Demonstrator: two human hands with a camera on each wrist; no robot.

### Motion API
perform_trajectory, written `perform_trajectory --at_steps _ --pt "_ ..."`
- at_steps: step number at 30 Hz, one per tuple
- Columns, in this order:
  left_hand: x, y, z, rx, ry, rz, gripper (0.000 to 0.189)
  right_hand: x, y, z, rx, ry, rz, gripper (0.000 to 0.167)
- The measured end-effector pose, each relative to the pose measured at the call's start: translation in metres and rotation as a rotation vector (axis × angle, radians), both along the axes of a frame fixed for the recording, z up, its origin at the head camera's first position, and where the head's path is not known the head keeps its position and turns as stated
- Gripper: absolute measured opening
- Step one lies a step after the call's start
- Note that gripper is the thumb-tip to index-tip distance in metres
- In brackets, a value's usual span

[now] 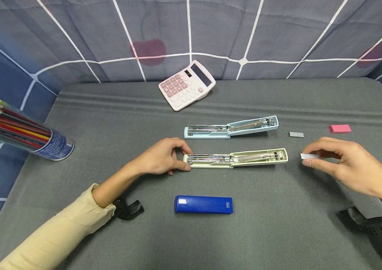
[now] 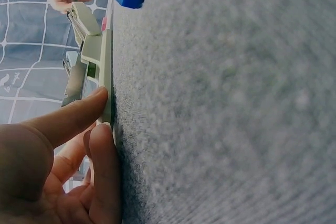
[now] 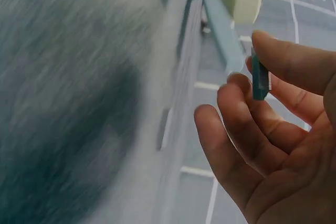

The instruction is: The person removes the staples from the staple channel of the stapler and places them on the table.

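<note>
My left hand (image 1: 158, 157) pinches the left end of a pale green stapler (image 1: 260, 157) between thumb and fingers. The stapler lies unfolded on the table, its metal magazine facing up. In the left wrist view the thumb presses the side of the stapler's base (image 2: 106, 59). To the right of that stapler, my right hand (image 1: 356, 165) holds a short strip of staples (image 1: 309, 156) between thumb and fingertips, above the table. The right wrist view shows the strip (image 3: 259, 77) from its end. Behind the green stapler lies a light blue stapler (image 1: 253, 125), also unfolded.
A dark blue stapler (image 1: 203, 204) lies in front. Another staple strip (image 1: 296, 134) and a pink block (image 1: 340, 129) lie at the right. A calculator (image 1: 187, 85) leans against the curtain at the back. A pencil tub (image 1: 54, 145) stands at the left.
</note>
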State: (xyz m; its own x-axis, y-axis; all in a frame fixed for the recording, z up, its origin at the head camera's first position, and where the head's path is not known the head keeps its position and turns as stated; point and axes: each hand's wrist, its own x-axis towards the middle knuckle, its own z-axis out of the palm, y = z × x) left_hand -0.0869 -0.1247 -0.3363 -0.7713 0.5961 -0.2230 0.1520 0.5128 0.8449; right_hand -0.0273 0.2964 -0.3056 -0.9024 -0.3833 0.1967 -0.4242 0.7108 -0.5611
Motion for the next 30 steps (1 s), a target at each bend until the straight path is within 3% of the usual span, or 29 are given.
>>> perform_trajectory --at_steps 8,18,25,30 --pt "0.0 0.0 0.001 0.0 0.0 -0.006 0.029 -0.003 0.023 -0.022 0.091 -0.009 0.008 0.031" --pt "0.0 0.0 0.0 0.009 -0.006 0.003 0.029 -0.004 0.024 -0.027 0.195 -0.051 -0.051 0.026" --pt "0.0 0.0 0.0 0.005 -0.015 0.006 0.029 -0.01 0.026 -0.034 0.204 0.035 0.009 0.027" --pt "0.0 0.0 0.0 0.009 -0.013 0.006 0.029 -0.01 0.027 -0.036 0.2 0.044 0.011 0.026"
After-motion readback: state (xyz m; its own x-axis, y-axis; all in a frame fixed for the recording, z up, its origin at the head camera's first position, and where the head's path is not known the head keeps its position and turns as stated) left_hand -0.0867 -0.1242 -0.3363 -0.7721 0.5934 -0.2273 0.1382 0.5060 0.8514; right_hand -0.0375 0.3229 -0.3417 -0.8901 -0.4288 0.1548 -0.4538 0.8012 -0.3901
